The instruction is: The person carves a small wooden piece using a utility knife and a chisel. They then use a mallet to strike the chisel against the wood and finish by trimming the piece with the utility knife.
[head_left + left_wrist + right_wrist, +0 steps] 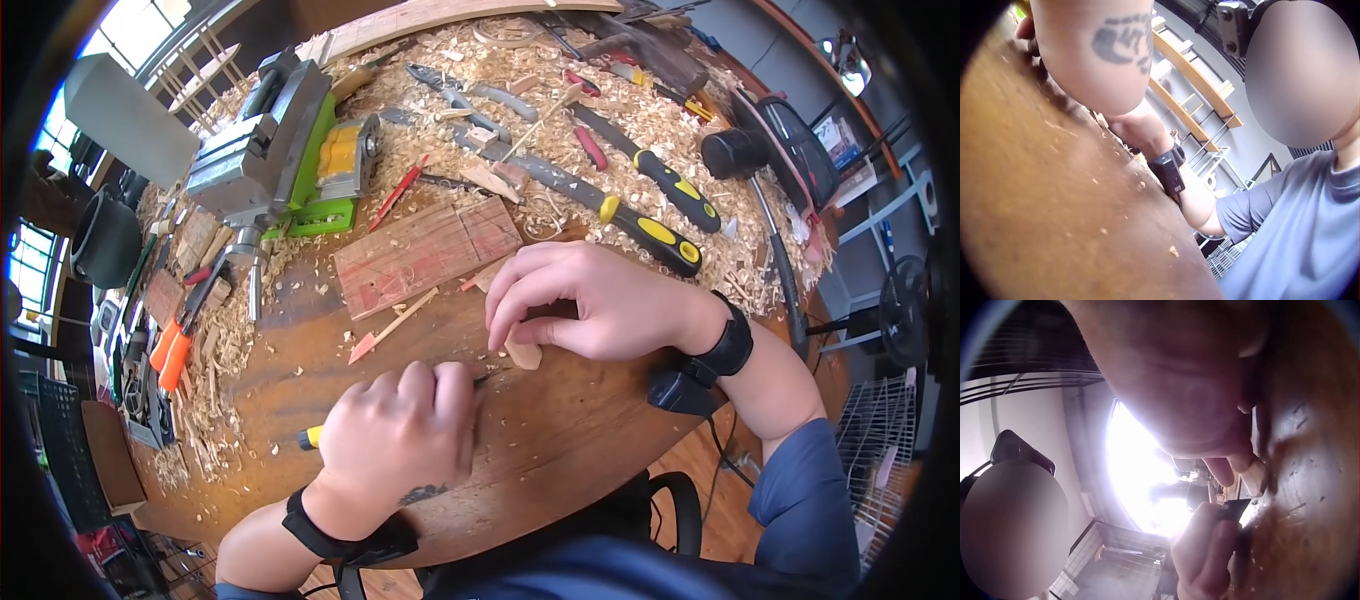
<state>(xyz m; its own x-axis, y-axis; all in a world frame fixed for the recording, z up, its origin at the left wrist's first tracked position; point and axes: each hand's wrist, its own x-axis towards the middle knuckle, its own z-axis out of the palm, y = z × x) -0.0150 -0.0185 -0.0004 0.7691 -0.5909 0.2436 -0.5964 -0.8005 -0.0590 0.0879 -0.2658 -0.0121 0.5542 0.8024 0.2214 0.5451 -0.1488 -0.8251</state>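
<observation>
My left hand [400, 440] grips a knife, its fingers curled round the handle. The knife's yellow-and-black handle end [312, 437] sticks out on the left, and its dark angled blade [1235, 508] shows in the right wrist view. The rest of the handle is hidden in the fist. My right hand [600, 300] pinches a small pale piece of wood [522, 350] between thumb and fingers, low over the table. In the right wrist view the wood's end [1255, 478] lies close to the blade tip. The left wrist view mostly shows forearm and tabletop.
Beyond the hands lie a reddish board [425, 255], a thin red-tipped stick [395, 325] and a red pencil [400, 190]. A vise [250, 160] stands at the back left. Shavings [560, 120] surround yellow-and-black handled tools [655, 240] and a mallet [735, 155]. Orange-handled pliers [170, 355] lie left.
</observation>
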